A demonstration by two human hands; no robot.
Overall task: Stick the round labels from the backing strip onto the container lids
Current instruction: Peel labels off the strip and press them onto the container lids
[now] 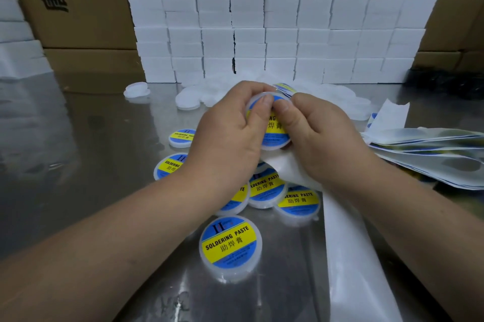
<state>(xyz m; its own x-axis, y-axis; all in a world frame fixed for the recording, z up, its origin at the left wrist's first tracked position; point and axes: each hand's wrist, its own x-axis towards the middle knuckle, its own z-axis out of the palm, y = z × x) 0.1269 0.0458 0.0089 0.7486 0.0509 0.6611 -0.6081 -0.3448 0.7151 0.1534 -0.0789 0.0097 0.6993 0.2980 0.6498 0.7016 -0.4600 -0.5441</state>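
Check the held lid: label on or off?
On: the blue-and-yellow round label covers the translucent white round lid; left grip and right grip hold it.

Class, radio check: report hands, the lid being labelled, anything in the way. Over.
Left hand and right hand both hold one lid, thumbs pressing its label. Backing strip trails beneath right hand. Nothing blocking.

Light was bright and even from above. The steel table (pixel 91 138) threw back soft glare. Edges bowed with wide-angle distortion; the boxes (pixel 262 20) looked overexposed, slightly soft.
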